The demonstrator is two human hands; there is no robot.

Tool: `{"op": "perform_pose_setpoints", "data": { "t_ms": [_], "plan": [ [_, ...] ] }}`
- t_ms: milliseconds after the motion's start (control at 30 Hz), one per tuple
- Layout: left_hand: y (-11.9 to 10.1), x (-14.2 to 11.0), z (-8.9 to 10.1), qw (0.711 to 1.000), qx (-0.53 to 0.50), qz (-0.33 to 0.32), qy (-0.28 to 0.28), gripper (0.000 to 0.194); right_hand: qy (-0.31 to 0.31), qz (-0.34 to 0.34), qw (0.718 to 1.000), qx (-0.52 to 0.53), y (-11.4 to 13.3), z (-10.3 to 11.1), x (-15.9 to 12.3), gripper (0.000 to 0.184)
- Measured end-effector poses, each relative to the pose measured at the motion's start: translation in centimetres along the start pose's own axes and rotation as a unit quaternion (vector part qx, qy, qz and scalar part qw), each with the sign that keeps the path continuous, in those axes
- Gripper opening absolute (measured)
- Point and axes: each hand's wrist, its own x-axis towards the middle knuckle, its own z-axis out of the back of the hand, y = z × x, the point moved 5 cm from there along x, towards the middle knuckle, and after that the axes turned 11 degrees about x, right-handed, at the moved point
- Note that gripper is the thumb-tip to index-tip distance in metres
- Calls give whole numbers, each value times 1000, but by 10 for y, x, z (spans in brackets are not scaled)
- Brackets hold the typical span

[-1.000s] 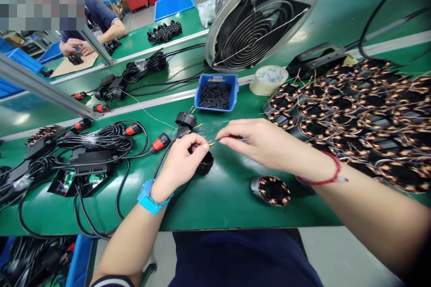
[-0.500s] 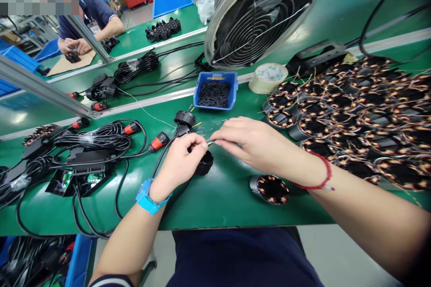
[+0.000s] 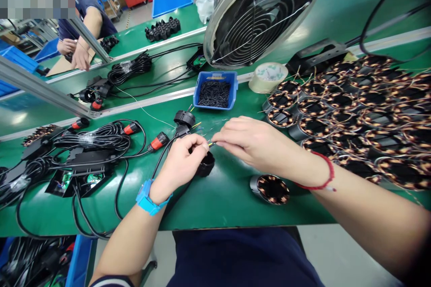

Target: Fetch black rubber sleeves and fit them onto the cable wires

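My left hand (image 3: 184, 158) is closed in a pinch on a thin yellow wire (image 3: 210, 144), just above a black round housing (image 3: 206, 166). Facing it, my right hand (image 3: 247, 140) pinches a small black tube at the wire's end; the fingertips hide most of it. Behind my left hand lies a black round cap (image 3: 185, 118) with several thin coloured wires beside it. A blue bin (image 3: 215, 106) of short black tubes stands beyond both hands. One copper-wound stator (image 3: 270, 189) lies near the table's front edge, below my right wrist.
Many copper-wound stators (image 3: 340, 112) crowd the right side. Coiled black cables (image 3: 97, 136) with orange-ringed connectors cover the left. A tape roll (image 3: 268, 77) and a fan in a clear cover (image 3: 262, 22) stand behind. Across a metal rail, a co-worker's hands (image 3: 81, 56) work at another table.
My hands have barely shifted, keeping their pinch. A co-worker's arm has reached forward, and the cable bundle beyond the rail has slid left. Another person's arm shows behind the fan.
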Motion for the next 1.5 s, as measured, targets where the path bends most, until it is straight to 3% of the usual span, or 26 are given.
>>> {"op": "perform_pose_setpoints", "data": {
  "t_ms": [233,433,533,600,700,833,933,1200,1267,1433,1500],
  "plan": [
    [-3,0,-2,999,45,-20,-6,20,75,26,988,-130,10,-5,5,22],
    [1,1,1,1000,21,-11,-16,19,80,-66,993,57,-3,0,7,24],
    [5,1,3,1000,-3,1,-17,18,38,-137,982,126,-16,5,5,26],
    [5,1,3,1000,-12,-1,-10,17,-3,-209,962,178,-26,7,2,21],
    [3,0,1,1000,-9,-10,3,17,-46,-281,904,319,-32,1,0,14],
    [2,-1,1,1000,7,-16,8,18,-101,-326,818,463,-31,-10,0,18],
    [2,-1,1,1000,12,-19,6,19,-92,-333,784,515,-27,-17,-2,20],
    [0,-1,2,999,15,-32,8,19,-111,-306,796,510,-22,-15,-5,16],
    [0,-1,1,999,22,-32,10,19,-93,-305,819,477,-21,-14,-4,15],
    [0,-1,-1,998,59,-34,-2,16,-37,-258,922,287,-13,-7,0,19],
    [0,0,-1,997,68,-34,-8,17,-41,-236,938,251,-9,-6,1,19]
  ]
}}
